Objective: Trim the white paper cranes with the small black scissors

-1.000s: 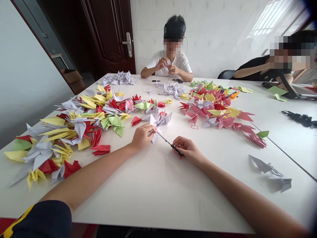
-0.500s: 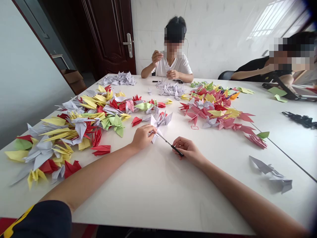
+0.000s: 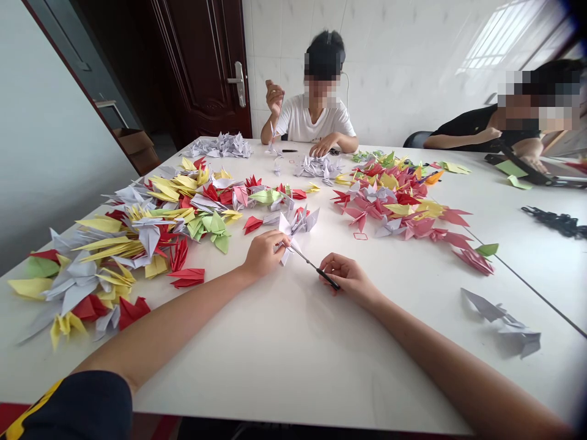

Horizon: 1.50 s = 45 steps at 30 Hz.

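Observation:
My left hand (image 3: 266,252) is closed in a pinch at a white folded paper crane (image 3: 287,254), whose body is partly hidden by the fingers. My right hand (image 3: 347,277) grips the black handle of a slim awl-like tool (image 3: 328,278). Its thin metal shaft slants up and left, and the tip meets my left fingertips, where its contact with the paper is hidden. Just beyond my left hand stand more white paper cranes (image 3: 306,222), with a bit of red paper among them.
A large heap of coloured paper cranes (image 3: 151,229) covers the table's left side. Another pile (image 3: 403,195) lies at right, and one grey-white crane (image 3: 507,321) sits nearer me. Opposite, a person in a white shirt (image 3: 302,119) handles a thread; another works at far right (image 3: 481,131).
My hands, the tool and the crane look unmoved. The person opposite has raised one hand outward, drawing up a thread with white paper below it; the far-right person's arm has shifted slightly.

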Available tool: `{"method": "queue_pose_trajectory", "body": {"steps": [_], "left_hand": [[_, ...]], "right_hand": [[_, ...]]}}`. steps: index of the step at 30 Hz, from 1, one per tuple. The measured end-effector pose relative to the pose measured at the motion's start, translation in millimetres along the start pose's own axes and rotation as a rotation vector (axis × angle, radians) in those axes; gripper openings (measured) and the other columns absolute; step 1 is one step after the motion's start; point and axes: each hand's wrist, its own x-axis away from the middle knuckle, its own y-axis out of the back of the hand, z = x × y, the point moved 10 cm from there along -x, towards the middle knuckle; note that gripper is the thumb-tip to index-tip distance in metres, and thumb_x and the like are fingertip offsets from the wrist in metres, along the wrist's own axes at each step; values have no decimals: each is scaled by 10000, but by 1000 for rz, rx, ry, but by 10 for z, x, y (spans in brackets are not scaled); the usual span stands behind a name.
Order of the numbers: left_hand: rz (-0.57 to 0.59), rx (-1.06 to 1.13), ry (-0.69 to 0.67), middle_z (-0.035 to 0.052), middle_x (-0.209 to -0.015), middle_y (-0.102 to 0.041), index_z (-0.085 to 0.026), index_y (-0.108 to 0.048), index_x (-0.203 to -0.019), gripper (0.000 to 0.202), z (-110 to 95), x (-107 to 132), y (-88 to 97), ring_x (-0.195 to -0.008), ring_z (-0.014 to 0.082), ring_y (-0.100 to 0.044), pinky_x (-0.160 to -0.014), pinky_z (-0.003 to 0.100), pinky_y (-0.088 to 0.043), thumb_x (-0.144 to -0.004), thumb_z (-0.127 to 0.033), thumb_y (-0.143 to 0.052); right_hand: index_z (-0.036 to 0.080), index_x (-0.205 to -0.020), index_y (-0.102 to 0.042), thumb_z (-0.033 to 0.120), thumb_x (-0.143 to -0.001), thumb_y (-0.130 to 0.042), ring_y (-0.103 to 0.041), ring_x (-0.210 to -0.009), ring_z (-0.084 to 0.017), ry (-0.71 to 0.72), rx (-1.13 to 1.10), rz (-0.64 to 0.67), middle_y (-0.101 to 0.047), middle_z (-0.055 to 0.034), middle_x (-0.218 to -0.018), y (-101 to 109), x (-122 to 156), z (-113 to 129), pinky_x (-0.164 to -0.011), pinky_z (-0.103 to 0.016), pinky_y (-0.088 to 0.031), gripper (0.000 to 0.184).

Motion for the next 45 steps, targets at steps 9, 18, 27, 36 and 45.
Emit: {"method": "queue_pose_trajectory", "body": {"steps": [9, 18, 27, 36, 45], "left_hand": [[13, 0, 18, 8, -974, -745, -200, -654, -814, 240, 5, -2, -6, -951, 226, -724, -814, 317, -556, -816, 23, -563], [24, 3, 19, 4, -969, -741, -201, -659, -825, 229, 29, 0, -28, -934, 220, -719, -803, 312, -545, -819, 8, -566], [66, -22, 45, 6, -935, -734, -205, -654, -818, 216, 60, 1, -71, -904, 219, -714, -807, 312, -549, -821, -13, -554], [74, -29, 40, 0, -909, -725, -200, -659, -822, 213, 74, 0, -88, -868, 209, -707, -756, 297, -530, -817, -13, -558], [87, -21, 62, 13, -906, -723, -199, -665, -822, 202, 84, 0, -97, -846, 208, -701, -731, 285, -538, -819, -37, -544]], "right_hand": [[177, -972, -619, 575, -801, -789, -553, -584, -89, 4, 14, 14, -649, -15, -770, 5, -4, -26, -502, -209, -482, 465], [175, -945, -618, 580, -769, -802, -535, -584, -91, 3, 12, 7, -648, -20, -755, -14, 1, 21, -488, -208, -472, 479], [180, -963, -618, 577, -795, -784, -543, -562, -89, 7, 35, 12, -660, -18, -763, 3, -12, -24, -495, -216, -476, 462], [176, -956, -611, 564, -798, -781, -534, -548, -83, 5, 41, 17, -661, -13, -758, -14, -2, -4, -503, -220, -469, 452], [176, -972, -610, 566, -817, -773, -552, -543, -80, 10, 53, 18, -678, -19, -784, 6, -7, -41, -507, -215, -462, 450]]}}
